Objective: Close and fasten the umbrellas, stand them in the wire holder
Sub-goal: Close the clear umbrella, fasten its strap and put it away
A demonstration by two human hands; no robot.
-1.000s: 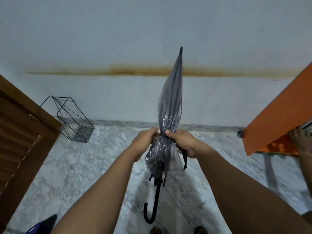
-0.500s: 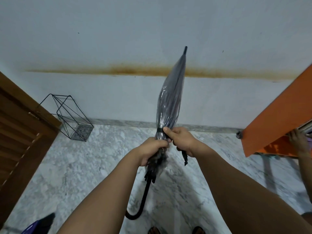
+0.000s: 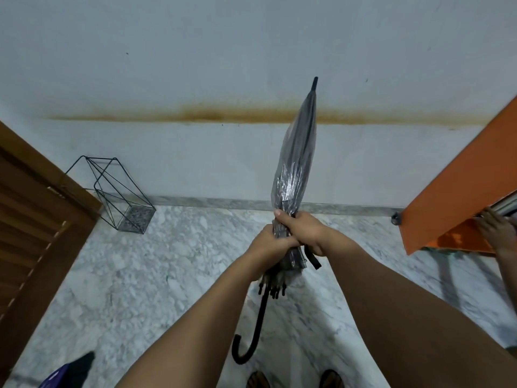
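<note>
Left arm: bare, reaching forward and up from the lower middle of the view.
Left hand point(image 3: 270, 242): fingers curled tight in a fist, knuckles up.
Right arm: bare, stretching forward from the lower right.
Right hand point(image 3: 303, 229): clenched just above and beside the left, thumb point(image 3: 282, 219) pointing up; both hands touch.

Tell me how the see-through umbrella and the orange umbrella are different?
The see-through umbrella is folded shut into a narrow bundle; the orange umbrella is spread open. The see-through one is clear plastic with dark ribs, while the orange one is solid colour. The left hand and right hand both grip the see-through one, tip up; another person's hand holds the orange one at the frame's edge. Neither is in the wire holder yet.
</note>
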